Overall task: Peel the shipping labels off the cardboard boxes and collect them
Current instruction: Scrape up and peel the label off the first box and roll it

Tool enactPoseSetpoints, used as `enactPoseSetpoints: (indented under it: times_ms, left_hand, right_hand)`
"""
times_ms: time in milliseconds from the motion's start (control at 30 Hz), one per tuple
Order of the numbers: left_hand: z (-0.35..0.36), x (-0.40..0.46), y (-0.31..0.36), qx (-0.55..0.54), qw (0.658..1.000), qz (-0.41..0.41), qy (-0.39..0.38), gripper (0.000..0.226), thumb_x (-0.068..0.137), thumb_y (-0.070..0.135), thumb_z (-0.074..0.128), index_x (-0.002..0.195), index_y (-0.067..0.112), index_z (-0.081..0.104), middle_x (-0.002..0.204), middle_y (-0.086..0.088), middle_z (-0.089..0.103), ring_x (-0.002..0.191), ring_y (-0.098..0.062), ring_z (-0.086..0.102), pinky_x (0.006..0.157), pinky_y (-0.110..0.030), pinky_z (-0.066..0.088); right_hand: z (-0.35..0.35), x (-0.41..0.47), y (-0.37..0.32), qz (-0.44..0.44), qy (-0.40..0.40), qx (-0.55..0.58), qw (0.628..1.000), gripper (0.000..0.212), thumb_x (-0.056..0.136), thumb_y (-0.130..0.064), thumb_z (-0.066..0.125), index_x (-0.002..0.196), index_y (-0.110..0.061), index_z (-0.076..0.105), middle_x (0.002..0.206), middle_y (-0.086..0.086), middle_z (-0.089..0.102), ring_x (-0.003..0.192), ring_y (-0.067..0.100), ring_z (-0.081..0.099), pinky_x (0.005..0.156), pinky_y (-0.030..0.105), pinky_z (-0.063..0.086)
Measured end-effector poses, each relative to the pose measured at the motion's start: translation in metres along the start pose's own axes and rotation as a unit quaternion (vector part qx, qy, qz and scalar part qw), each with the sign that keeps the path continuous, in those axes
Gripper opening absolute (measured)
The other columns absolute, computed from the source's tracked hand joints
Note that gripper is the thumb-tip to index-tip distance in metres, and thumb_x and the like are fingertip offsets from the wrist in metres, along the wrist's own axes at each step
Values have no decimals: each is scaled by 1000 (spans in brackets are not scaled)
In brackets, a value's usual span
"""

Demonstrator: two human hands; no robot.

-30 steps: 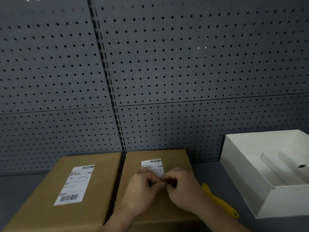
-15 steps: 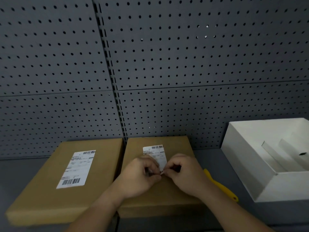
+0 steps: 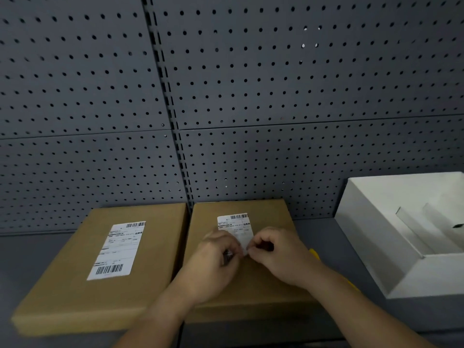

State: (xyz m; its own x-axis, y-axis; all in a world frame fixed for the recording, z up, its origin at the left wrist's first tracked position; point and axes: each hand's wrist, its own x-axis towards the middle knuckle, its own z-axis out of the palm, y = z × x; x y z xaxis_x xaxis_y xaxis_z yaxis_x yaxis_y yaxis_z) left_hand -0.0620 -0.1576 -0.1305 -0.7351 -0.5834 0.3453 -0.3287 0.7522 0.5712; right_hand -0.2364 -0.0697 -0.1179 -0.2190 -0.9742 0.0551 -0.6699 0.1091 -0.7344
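Two flat cardboard boxes lie side by side on a grey shelf. The left box [image 3: 62,285] carries a full white shipping label [image 3: 118,249]. On the right box [image 3: 263,209] a second label [image 3: 237,226] shows only its upper half; both hands cover its lower part. My left hand [image 3: 213,262] and my right hand [image 3: 278,254] have curled fingers and meet at the label's lower right edge, where they pinch it. How far the label has lifted is hidden.
A yellow scraper [image 3: 315,254] lies on the shelf right of the right box, mostly under my right arm. A white open box [image 3: 371,237] with white strips inside stands at the far right. A grey pegboard wall [image 3: 251,96] closes the back.
The view has tilted slightly, so boxes sit a bit lower in the picture. Both hands stay at the label's lower edge with little visible movement.
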Motion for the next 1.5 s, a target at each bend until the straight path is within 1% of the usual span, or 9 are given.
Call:
enactPoseSetpoints:
  times_ms: [167, 267, 433, 633, 733, 833, 1033, 1233, 1500]
  left_hand:
    - [0, 1, -1, -7, 1000, -11, 7, 11, 87, 17, 71, 82, 25, 67, 90, 15, 60, 95, -1, 54, 81, -7, 41]
    - [1, 1, -1, -15, 1000, -15, 13, 7, 84, 21, 74, 82, 24, 68, 91, 15, 62, 97, -2, 55, 82, -9, 43]
    - [1, 1, -3, -18, 999, -29, 24, 7, 73, 17, 76, 76, 19, 70, 91, 11, 66, 99, -4, 57, 85, -19, 48]
    - [1, 3, -3, -13, 998, -46, 39, 12, 85, 19, 75, 76, 21, 68, 92, 11, 66, 94, -3, 58, 80, -17, 49]
    - [-1, 4, -3, -16, 998, -57, 35, 12, 87, 24, 73, 77, 25, 66, 90, 12, 64, 90, -3, 58, 75, -16, 49]
    - [-1, 5, -2, -30, 996, -75, 45, 12, 86, 24, 73, 76, 21, 68, 88, 8, 65, 88, -5, 58, 75, -21, 51]
    - [-3, 8, -4, -35, 993, -106, 39, 19, 70, 29, 84, 69, 19, 68, 87, 11, 64, 90, -3, 60, 75, -19, 52]
    - [-17, 25, -7, -22, 991, -125, -45, 14, 77, 26, 83, 71, 18, 72, 90, 11, 61, 84, 1, 58, 68, -10, 46]
    - [-7, 19, -15, -65, 990, -123, 7, 17, 82, 26, 80, 70, 24, 68, 88, 13, 59, 86, 4, 57, 72, -7, 41]
  right_hand:
    - [-1, 10, -1, -33, -1, -43, 999, 18, 86, -29, 76, 71, -33, 67, 85, -11, 64, 82, 5, 61, 76, 30, 55]
    - [1, 9, 5, -46, 2, -45, 998, 30, 87, -28, 76, 66, -41, 59, 84, -12, 64, 82, 3, 60, 74, 26, 52]
    - [1, 10, 6, -43, -3, -52, 998, 24, 93, -27, 70, 74, -38, 59, 88, -10, 62, 84, 5, 57, 72, 19, 44]
    - [-7, 11, 5, -19, -54, 7, 998, 29, 101, -33, 56, 86, -11, 70, 94, 3, 63, 88, 17, 60, 81, 38, 52]
    - [-13, 18, 1, -36, -81, -29, 996, 10, 92, -33, 70, 82, -30, 68, 94, -8, 63, 86, 7, 59, 75, 23, 48]
    - [-11, 24, 5, -51, -57, -60, 995, 17, 89, -33, 74, 79, -39, 63, 90, -12, 64, 83, 3, 59, 75, 21, 49]
    - [-6, 22, 11, -53, -44, -57, 996, 8, 93, -31, 69, 86, -30, 66, 87, -12, 58, 78, 6, 54, 67, 21, 45]
    - [-7, 22, 11, -46, -55, -36, 997, 6, 95, -30, 66, 89, -28, 69, 90, -11, 60, 82, 7, 56, 73, 24, 49]
    - [-5, 22, 15, -56, -30, -27, 998, 13, 86, -34, 74, 84, -21, 70, 89, -3, 64, 81, 12, 58, 75, 35, 53]
